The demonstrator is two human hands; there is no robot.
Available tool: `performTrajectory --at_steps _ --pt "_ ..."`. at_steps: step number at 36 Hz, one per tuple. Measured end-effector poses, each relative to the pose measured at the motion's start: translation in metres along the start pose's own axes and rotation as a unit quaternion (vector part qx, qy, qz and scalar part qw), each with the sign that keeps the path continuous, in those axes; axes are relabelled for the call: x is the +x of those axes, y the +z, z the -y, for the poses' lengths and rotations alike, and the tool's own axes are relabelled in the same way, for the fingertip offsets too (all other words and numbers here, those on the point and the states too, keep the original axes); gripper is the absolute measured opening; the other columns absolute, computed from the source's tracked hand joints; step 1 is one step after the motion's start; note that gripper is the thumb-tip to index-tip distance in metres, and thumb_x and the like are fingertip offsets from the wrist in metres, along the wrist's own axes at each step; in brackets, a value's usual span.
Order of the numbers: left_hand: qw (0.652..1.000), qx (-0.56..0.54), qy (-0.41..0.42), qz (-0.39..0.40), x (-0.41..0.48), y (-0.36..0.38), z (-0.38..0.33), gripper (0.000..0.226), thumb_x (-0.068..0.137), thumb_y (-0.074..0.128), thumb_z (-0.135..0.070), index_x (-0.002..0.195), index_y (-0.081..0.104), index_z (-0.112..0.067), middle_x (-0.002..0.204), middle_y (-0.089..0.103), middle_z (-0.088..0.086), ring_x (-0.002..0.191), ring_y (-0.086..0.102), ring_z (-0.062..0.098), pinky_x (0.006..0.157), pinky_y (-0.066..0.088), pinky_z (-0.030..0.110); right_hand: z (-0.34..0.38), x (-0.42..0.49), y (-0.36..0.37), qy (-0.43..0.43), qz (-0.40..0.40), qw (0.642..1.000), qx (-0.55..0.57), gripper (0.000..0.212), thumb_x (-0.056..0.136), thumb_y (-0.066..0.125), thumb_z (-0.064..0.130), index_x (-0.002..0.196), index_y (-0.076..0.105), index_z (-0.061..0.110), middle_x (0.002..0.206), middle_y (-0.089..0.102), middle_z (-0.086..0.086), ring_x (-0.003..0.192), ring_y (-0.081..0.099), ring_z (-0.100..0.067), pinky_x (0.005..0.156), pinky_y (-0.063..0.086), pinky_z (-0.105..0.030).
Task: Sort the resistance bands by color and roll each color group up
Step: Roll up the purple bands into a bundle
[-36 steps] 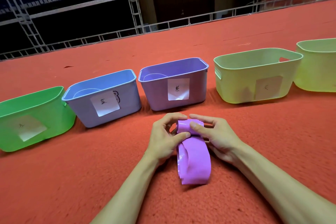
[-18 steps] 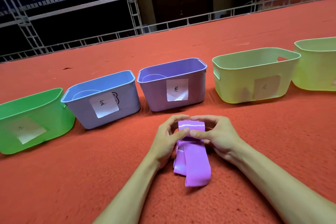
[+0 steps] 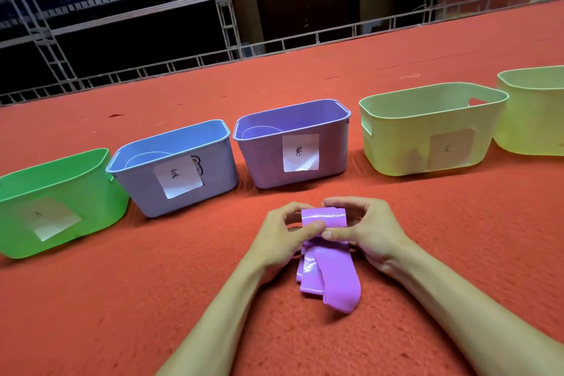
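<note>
Bins, count five, in a row across the middle of the frame on red carpet [image 3: 122, 314]:
- one green bin [image 3: 103, 192], far left;
- one blue bin [image 3: 219, 174], next to it;
- one purple bin [image 3: 265, 162], centre;
- one pale yellow bin [image 3: 396, 143], right of centre;
- a second pale yellow bin [image 3: 531, 125], cut off by the right edge.

Paper labels, count four: one on the front of each of the first four bins. The front of the fifth is partly out of frame.

Purple resistance bands [image 3: 332, 278], one stack, lower centre, just in front of the purple bin. Several layers overlap; the exact number cannot be told. The far end is wound into a roll, and the loose tails lie on the carpet toward the bottom of the frame.

Hands, count two, bare forearms entering from the bottom edge. The left hand [image 3: 280, 238] and right hand [image 3: 369, 229] both grip the roll. Their thumbs meet on its near side and their fingers curl over its far side.

Metal scaffolding [image 3: 222, 9], upper left, in a dark background.
</note>
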State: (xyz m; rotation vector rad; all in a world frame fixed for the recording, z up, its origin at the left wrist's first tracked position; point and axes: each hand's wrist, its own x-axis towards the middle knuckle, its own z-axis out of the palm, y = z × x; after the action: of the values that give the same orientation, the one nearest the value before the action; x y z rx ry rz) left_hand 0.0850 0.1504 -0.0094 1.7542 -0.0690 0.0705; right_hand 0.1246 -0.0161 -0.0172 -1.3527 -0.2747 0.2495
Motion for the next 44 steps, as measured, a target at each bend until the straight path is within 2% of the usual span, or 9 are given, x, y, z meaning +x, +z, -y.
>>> performTrajectory --at_steps 3,9,15,24,27,30,34,39,44 --pt "1.0 -0.023 -0.009 -0.011 0.0 0.0 0.0 0.021 0.083 0.074 -0.012 0.102 0.067 -0.01 0.098 0.072 0.002 0.079 0.067 0.017 0.071 0.055 0.04 0.0 0.0 0.0 0.012 0.014 1.0 0.003 0.058 0.055 0.079 -0.019 0.104 0.069 0.011 0.099 0.073 -0.013 0.085 0.07 -0.02 0.07 0.058 -0.033" --pt "0.998 -0.058 0.001 -0.036 -0.001 0.002 0.0 0.026 0.079 0.075 -0.002 0.103 0.066 -0.007 0.098 0.072 0.003 0.073 0.068 0.019 0.062 0.055 0.032 0.001 -0.001 0.001 0.052 0.062 0.995 0.062 0.061 0.068 0.067 -0.023 0.119 0.061 0.011 0.099 0.071 -0.021 0.082 0.07 -0.023 0.075 0.059 -0.035" --pt "0.996 -0.047 0.019 -0.071 0.0 0.005 0.003 0.034 0.077 0.076 0.001 0.106 0.064 -0.014 0.094 0.073 0.007 0.072 0.065 0.017 0.058 0.053 0.029 -0.003 -0.001 0.013 0.044 0.054 0.996 0.062 0.069 0.078 0.061 -0.02 0.135 0.047 0.017 0.117 0.064 -0.015 0.094 0.066 -0.02 0.086 0.055 -0.034" --pt "0.996 -0.031 0.049 -0.074 0.003 0.008 0.005 0.04 0.075 0.078 0.002 0.107 0.061 -0.014 0.106 0.069 0.002 0.078 0.063 0.009 0.059 0.048 0.018 -0.008 -0.001 0.025 0.035 0.034 0.998 0.028 0.065 0.088 0.06 0.004 0.143 0.031 0.025 0.128 0.056 -0.019 0.102 0.064 -0.029 0.099 0.046 -0.054" --pt "0.995 -0.03 0.055 -0.071 0.004 0.007 0.008 0.043 0.072 0.078 0.006 0.105 0.06 -0.015 0.108 0.068 0.003 0.085 0.063 0.014 0.066 0.05 0.023 -0.009 -0.002 0.028 0.011 0.041 0.999 -0.012 0.059 0.094 0.056 0.009 0.143 0.027 0.025 0.129 0.055 -0.013 0.106 0.064 -0.025 0.096 0.051 -0.042" --pt "0.995 -0.038 0.064 -0.07 0.004 0.006 0.011 0.045 0.067 0.079 0.002 0.104 0.059 -0.014 0.107 0.066 0.003 0.087 0.064 0.014 0.07 0.052 0.027 -0.008 -0.005 0.031 -0.014 0.042 0.998 -0.052 0.053 0.098 0.049 0.008 0.141 0.025 0.027 0.118 0.057 0.001 0.092 0.064 -0.009 0.079 0.054 -0.02" --pt "0.993 -0.039 0.086 -0.069 0.006 0.005 0.01 0.047 0.068 0.076 0.015 0.104 0.058 -0.008 0.107 0.065 0.005 0.092 0.064 0.011 0.076 0.052 0.023 -0.01 -0.004 0.032 -0.026 0.03 0.997 -0.062 0.054 0.099 0.049 0.015 0.146 0.024 0.022 0.128 0.055 -0.003 0.093 0.063 -0.002 0.076 0.051 -0.014" --pt "0.991 -0.022 0.115 -0.063 0.007 0.004 0.014 0.051 0.064 0.074 0.022 0.107 0.057 0.0 0.107 0.064 0.006 0.096 0.064 0.007 0.078 0.052 0.023 -0.012 -0.003 0.029 -0.012 0.019 0.998 -0.053 0.058 0.097 0.051 0.027 0.148 0.024 0.022 0.14 0.049 -0.007 0.117 0.059 -0.018 0.099 0.049 -0.035" --pt "0.989 -0.04 0.13 -0.05 0.007 0.002 0.015 0.054 0.058 0.074 0.02 0.103 0.058 -0.005 0.105 0.064 0.003 0.098 0.063 0.01 0.076 0.053 0.023 -0.005 -0.005 0.027 -0.008 0.032 0.999 -0.024 0.029 0.097 0.051 0.024 0.126 0.046 0.019 0.117 0.064 -0.014 0.095 0.068 -0.024 0.087 0.056 -0.044"
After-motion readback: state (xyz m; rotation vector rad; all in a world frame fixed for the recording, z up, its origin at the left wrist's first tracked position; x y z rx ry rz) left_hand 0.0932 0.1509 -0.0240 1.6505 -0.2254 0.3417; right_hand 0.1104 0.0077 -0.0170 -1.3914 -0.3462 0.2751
